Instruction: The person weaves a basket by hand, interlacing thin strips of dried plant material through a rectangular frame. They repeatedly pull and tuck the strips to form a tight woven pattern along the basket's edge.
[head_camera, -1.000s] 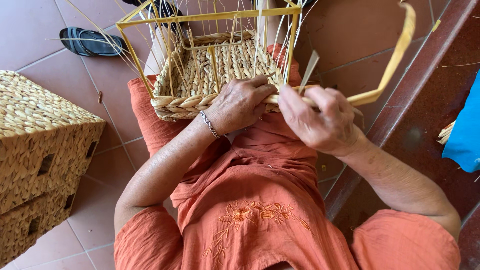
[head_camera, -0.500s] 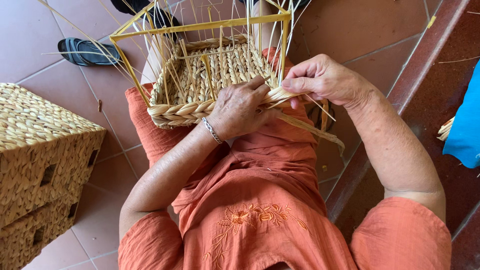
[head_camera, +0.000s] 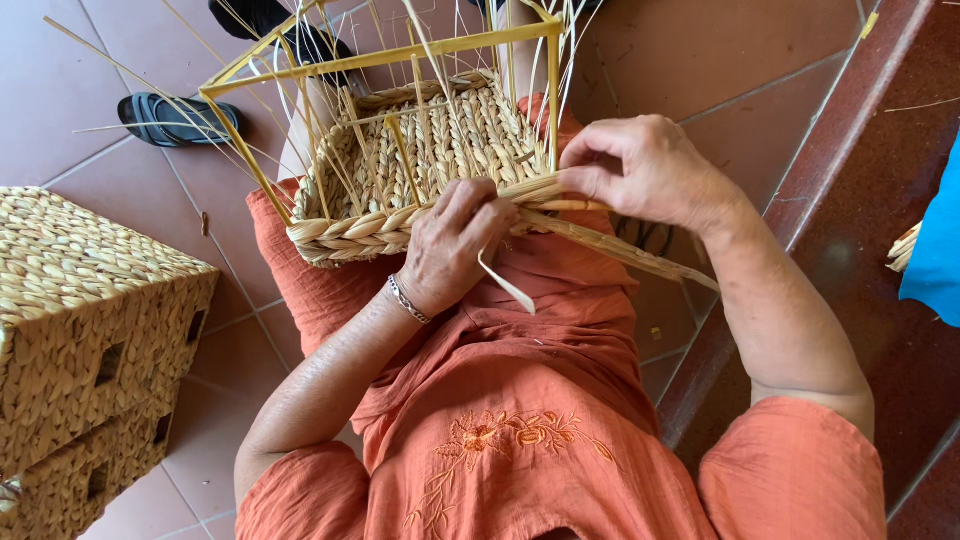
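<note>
Weaving on the lap right now: the half-made basket (head_camera: 420, 165) rests on the person's knees, tilted toward the camera, its yellow frame (head_camera: 400, 55) standing up above the woven part. The left hand (head_camera: 455, 245) presses on the near rim, fingers curled down over the thick braided edge (head_camera: 370, 230) and closed on it; a pale flat strip (head_camera: 505, 282) pokes out below that hand, though I cannot tell whether it is actually pinched. The right hand (head_camera: 645, 170) sits at the near right corner, thumb and fingers drawn together on a straw strand (head_camera: 620, 250) that trails away down to the right across the orange clothing.

How far along? By my reading, the base looks fully woven and the first low rows of the wall run around it, finished at the front with that braid. Above them it is all bare: thin upright stakes (head_camera: 440, 90) and the open frame with nothing woven between, so most of the wall height seems yet to be filled, and the top rim too.

For comparison, two finished woven boxes (head_camera: 90, 330) are stacked on the tiled floor (head_camera: 700, 60) at the left, and a dark sandal (head_camera: 165, 118) lies beyond the basket.
</note>
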